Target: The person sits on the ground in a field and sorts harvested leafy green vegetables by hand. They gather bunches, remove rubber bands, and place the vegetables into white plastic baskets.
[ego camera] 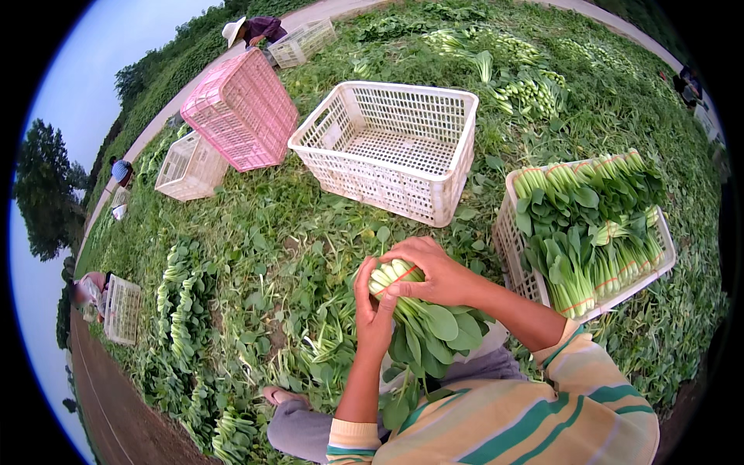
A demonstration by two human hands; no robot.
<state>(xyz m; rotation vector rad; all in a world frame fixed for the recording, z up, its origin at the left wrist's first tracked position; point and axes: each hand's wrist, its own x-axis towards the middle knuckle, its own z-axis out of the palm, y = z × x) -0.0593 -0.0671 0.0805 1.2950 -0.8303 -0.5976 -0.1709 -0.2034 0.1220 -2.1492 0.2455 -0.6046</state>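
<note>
Between my two hands is a bunch of leafy greens (427,331) that looks like choy sum or bok choy, its pale stems up and its leaves hanging toward my lap. A red band (401,281) circles the stems. My left hand (374,311) grips the bunch from the left, thumb against the stems. Over the top and right side curls my right hand (436,272), its thumb beside the band. To my right, a white plastic crate (526,279) holds rows of banded bunches (572,273), stacked with leaves toward the middle.
Ahead stands an empty white crate (383,168). A pink crate (244,110) leans by another white crate (195,165). Cut greens lie in rows at left (183,308) and in piles (526,90) far right. Several people work farther off, one in a white hat (233,31).
</note>
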